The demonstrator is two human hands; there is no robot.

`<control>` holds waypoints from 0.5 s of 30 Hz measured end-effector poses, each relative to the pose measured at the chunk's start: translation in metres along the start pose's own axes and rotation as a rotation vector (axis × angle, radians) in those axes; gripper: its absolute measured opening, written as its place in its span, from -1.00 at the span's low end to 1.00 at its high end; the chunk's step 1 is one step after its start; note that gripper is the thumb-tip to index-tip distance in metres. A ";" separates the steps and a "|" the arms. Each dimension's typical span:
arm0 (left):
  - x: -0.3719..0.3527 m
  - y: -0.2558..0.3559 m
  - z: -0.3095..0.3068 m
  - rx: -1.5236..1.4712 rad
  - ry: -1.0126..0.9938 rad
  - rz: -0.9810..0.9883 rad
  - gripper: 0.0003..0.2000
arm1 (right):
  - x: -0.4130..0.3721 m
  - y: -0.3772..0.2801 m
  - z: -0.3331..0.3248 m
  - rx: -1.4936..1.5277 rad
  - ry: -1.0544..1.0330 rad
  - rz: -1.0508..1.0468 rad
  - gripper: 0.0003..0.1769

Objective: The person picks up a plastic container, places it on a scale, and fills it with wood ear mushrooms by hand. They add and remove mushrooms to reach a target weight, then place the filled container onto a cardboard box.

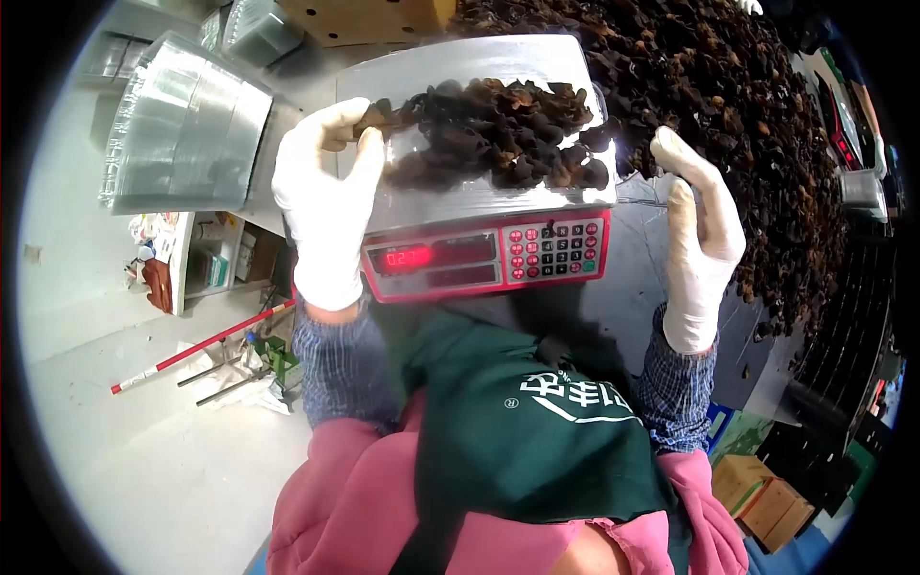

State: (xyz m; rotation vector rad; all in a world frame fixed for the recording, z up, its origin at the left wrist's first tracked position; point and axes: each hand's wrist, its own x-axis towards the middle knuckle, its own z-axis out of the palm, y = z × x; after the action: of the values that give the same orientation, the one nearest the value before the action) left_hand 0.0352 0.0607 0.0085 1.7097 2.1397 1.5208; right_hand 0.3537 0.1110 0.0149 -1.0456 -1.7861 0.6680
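The largest thing is a pile (767, 182) of dark brown, curled mushroom pieces, spreading over the table (634, 278) to the right of the scale. A dark green apron (537, 450) with white lettering covers the person's front, between 2 pink sleeves. The scale (484, 264), framed in red, sits on the table with its shiny plate (546, 57) on the far side and its panel facing the person. To its left stand nested clear plastic tubs (192, 125); beyond the plate is part of a cardboard box (359, 19).

On the plate lies a smaller heap (508, 134) of the same dark pieces, stretched from side to side. Both hands wear white gloves. The left hand (326, 201) is half open at the heap's left end, thumb and fingers curved with a gap between them; the fingertips are at a dark piece, but I cannot tell whether they grip it. The right hand (704, 230) is also half open, just beside the plate's right edge, near the pile, with nothing visible in its hold. The display (431, 257) glows with red digits, partly blurred, starting 0.2. Right of it is the keypad (554, 251).
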 end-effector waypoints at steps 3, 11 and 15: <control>-0.016 0.053 0.014 -0.167 -0.157 0.353 -0.74 | -0.028 -0.009 -0.002 0.593 -0.177 0.334 -0.38; -0.127 0.115 0.091 -0.540 -0.836 0.580 -0.64 | -0.130 0.024 -0.097 0.315 -0.025 0.808 -0.62; -0.126 0.110 0.095 -0.466 -0.992 0.599 -0.63 | -0.210 0.041 -0.191 -0.074 0.126 0.991 -0.71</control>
State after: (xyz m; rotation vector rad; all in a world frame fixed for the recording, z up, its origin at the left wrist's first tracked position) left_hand 0.2186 0.0213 -0.0345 2.2754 0.7769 0.7701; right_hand 0.5854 -0.0522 -0.0300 -1.9884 -1.1032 1.0788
